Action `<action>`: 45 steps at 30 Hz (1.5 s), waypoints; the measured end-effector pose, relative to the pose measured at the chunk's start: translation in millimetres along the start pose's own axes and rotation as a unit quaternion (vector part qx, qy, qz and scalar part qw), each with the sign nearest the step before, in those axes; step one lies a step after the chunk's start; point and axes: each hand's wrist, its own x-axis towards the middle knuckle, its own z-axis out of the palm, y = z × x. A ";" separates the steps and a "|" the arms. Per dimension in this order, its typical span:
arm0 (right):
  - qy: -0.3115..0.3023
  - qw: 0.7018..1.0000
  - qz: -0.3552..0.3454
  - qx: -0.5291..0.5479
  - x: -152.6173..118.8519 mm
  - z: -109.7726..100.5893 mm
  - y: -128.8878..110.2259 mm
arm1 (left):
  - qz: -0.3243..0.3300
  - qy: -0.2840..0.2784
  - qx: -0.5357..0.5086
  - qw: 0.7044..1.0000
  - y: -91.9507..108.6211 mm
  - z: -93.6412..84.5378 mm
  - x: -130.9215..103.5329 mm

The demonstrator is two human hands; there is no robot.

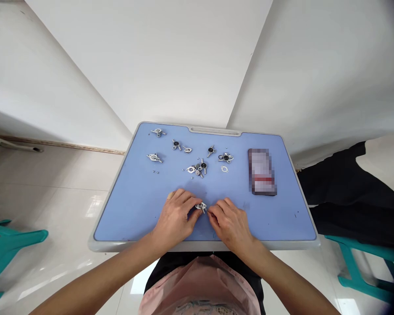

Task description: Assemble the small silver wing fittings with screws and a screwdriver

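Near the front middle of the blue table, my left hand (pixel 177 215) pinches a small metal part (pixel 201 206) with a flat two-holed flange and thin tubes. The fingers of my right hand (pixel 229 221) are closed at the right end of that part's tube; whether they hold anything more is too small to tell. Beyond my hands lies a cluster of similar metal parts (pixel 197 169), some with black round tops. A loose flat gasket (pixel 224 169) rests to the right of the cluster. Two more flanged parts lie at the left, one of them here (pixel 154 157).
A pixelated dark-edged object (pixel 262 172) lies on the right side of the blue table (pixel 131 210). Small metal balls are scattered near the parts. Teal stools (pixel 13 240) stand on both sides. Black cloth of another person shows at the right.
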 end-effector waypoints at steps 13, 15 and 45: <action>-0.023 0.955 0.154 0.253 22.7 -4.0 -0.6 | 0.017 0.001 -0.028 0.999 -1.3 -4.4 4.4; -0.040 0.950 0.171 0.259 25.2 -2.9 -1.1 | 0.017 0.003 -0.028 0.999 -0.7 -3.5 4.4; -0.101 0.981 0.141 0.089 22.1 -11.0 -12.7 | -0.006 0.065 0.026 0.998 -1.4 -2.9 -6.8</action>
